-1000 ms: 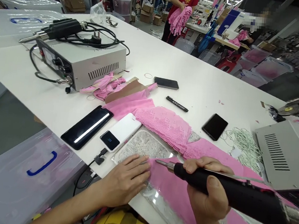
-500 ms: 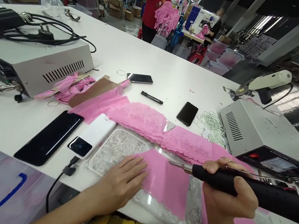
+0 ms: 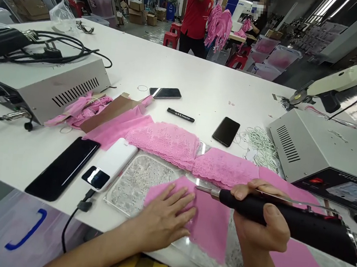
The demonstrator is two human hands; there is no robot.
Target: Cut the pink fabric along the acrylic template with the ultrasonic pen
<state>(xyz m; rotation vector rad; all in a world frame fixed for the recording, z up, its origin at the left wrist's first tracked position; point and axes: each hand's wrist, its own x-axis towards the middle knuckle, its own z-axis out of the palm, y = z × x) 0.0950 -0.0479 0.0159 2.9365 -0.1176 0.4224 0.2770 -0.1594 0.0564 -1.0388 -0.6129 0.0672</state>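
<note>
My left hand (image 3: 164, 219) lies flat, fingers spread, on a pink fabric piece (image 3: 210, 222) over a clear plate (image 3: 138, 180) at the table's near edge. My right hand (image 3: 260, 223) is wrapped round a black handheld tool (image 3: 296, 224) with a metal tip (image 3: 202, 190). The tip rests at the fabric's upper edge, just beyond my left fingertips. A strip of pink lace (image 3: 192, 150) lies behind the plate.
A white power bank (image 3: 111, 167) and black phone (image 3: 63, 168) lie left of the plate. Grey machine boxes stand at left (image 3: 43, 81) and right (image 3: 326, 149). Another phone (image 3: 226, 131), a marker (image 3: 180, 115) and white cords (image 3: 260, 142) lie behind. A person in red (image 3: 195, 16) stands beyond the table.
My left hand has slid right across the pink fabric toward the tool tip. The view has shifted right and the tool has moved slightly left.
</note>
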